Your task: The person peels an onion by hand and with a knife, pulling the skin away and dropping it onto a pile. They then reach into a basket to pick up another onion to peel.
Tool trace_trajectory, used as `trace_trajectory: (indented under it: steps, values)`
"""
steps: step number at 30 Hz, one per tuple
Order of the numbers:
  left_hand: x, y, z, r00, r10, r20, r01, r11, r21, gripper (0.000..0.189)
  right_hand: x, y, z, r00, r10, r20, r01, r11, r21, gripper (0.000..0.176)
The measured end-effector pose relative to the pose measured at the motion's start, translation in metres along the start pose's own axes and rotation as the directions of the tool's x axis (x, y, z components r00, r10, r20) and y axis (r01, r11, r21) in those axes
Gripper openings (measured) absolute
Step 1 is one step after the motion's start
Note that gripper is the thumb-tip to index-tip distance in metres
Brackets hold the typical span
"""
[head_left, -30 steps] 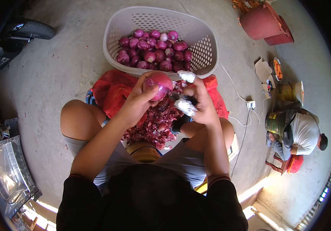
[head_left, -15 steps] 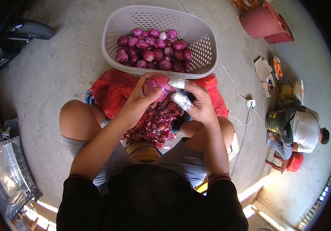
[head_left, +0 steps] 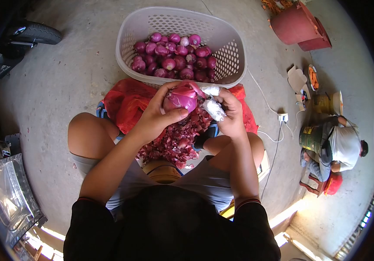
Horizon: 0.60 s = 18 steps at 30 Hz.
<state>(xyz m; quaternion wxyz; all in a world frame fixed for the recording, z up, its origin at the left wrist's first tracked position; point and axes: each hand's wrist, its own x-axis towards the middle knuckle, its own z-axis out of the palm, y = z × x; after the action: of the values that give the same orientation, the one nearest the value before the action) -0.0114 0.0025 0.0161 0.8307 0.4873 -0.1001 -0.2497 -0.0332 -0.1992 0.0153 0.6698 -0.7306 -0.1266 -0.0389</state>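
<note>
My left hand (head_left: 157,118) grips a red onion (head_left: 181,99) with a strip of skin lifted off its top. My right hand (head_left: 229,114), with white wrapping on thumb and forefinger, pinches that skin at the onion's right side; a dark knife handle shows under the palm. Below both hands lies a heap of purple onion peels (head_left: 174,139) on a red mesh sack (head_left: 126,102) between my knees. Just beyond stands a white plastic basket (head_left: 232,43) with several peeled red onions (head_left: 174,58).
Another person (head_left: 337,150) crouches at the right on a red stool, near a tin and a white cable with a socket (head_left: 282,117). Red buckets (head_left: 298,24) stand at the far right. A tyre (head_left: 36,32) and a clear plastic box (head_left: 4,195) lie to the left on the concrete floor.
My right hand has pulled a strip of skin up off the onion and shifted slightly right. The left hand has turned the onion a little. The person at right has leaned over.
</note>
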Motion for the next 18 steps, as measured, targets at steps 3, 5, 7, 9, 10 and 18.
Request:
trace_trajectory:
  steps: [3, 5, 7, 9, 10, 18]
  values:
    - [0.000, 0.004, -0.001, 0.998, 0.030, 0.049, -0.031, 0.999, 0.014, 0.061, -0.001, 0.002, -0.005, 1.000, -0.028, -0.007, 0.028, 0.999, 0.039, 0.032]
    - [-0.001, 0.005, -0.003, 0.997, 0.039, 0.069, -0.043, 0.998, 0.050, 0.063, -0.002, 0.002, -0.009, 0.999, -0.047, 0.026, 0.046, 0.998, 0.053, 0.034]
    - [-0.001, 0.006, -0.005, 0.996, 0.039, 0.074, -0.048, 0.992, 0.119, 0.066, -0.004, 0.000, -0.012, 0.994, -0.064, 0.090, 0.059, 0.997, 0.054, 0.039]
    - [0.001, 0.007, -0.006, 0.997, 0.056, 0.061, -0.066, 0.983, 0.172, 0.066, -0.002, -0.010, -0.015, 0.993, 0.040, 0.108, -0.052, 0.993, 0.109, 0.052]
    - [0.002, 0.008, -0.006, 0.996, 0.065, 0.055, -0.075, 0.977, 0.198, 0.067, -0.001, -0.013, -0.017, 0.989, 0.091, 0.119, -0.107, 0.985, 0.135, 0.058]
    - [0.005, 0.004, -0.010, 0.969, 0.215, 0.120, -0.242, 0.736, 0.632, 0.065, -0.002, -0.002, -0.009, 0.936, 0.232, 0.266, -0.175, 0.960, -0.218, 0.072]
